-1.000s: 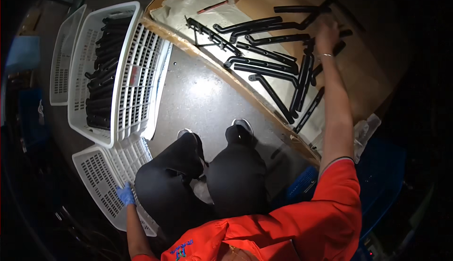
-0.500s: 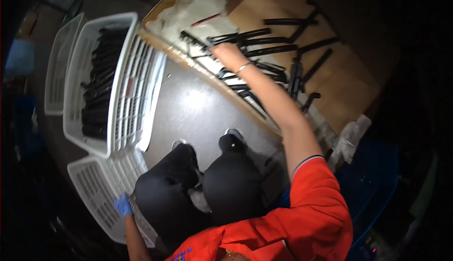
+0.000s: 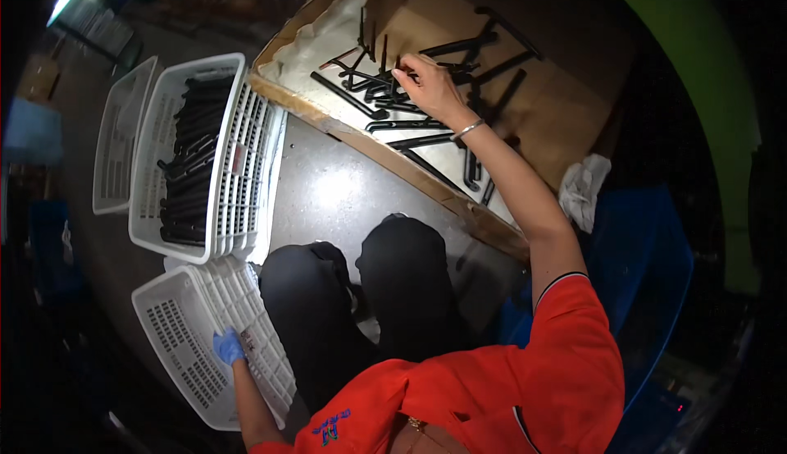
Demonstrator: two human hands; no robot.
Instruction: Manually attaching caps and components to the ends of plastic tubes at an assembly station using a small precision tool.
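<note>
My right hand [image 3: 430, 89], bare with a bracelet at the wrist, is over a jumble of black bar-shaped parts [image 3: 373, 85]. Its fingers are bent and drawn together with the thumb; what they pinch, if anything, is hidden among the dark parts. These parts are long and slim, several with hooked ends, and lie on white sheeting and brown cardboard. My left hand [image 3: 229, 346], in a blue glove, is closed on the inner rim of a white plastic basket [image 3: 160, 286] at lower left. No parts show inside that basket.
A second white basket [image 3: 146, 208] at left holds many black bars [image 3: 197, 138]; another pale basket [image 3: 111, 150] stands behind it. A cardboard wall [image 3: 328, 118] edges the parts' surface. Crumpled white plastic [image 3: 584, 191] and a blue bin [image 3: 631, 249] lie right.
My right hand has shifted slightly right, and its fingers have curled. Black parts near it lie differently, some tilted up. My left hand stays on the basket. The whole view has turned somewhat.
</note>
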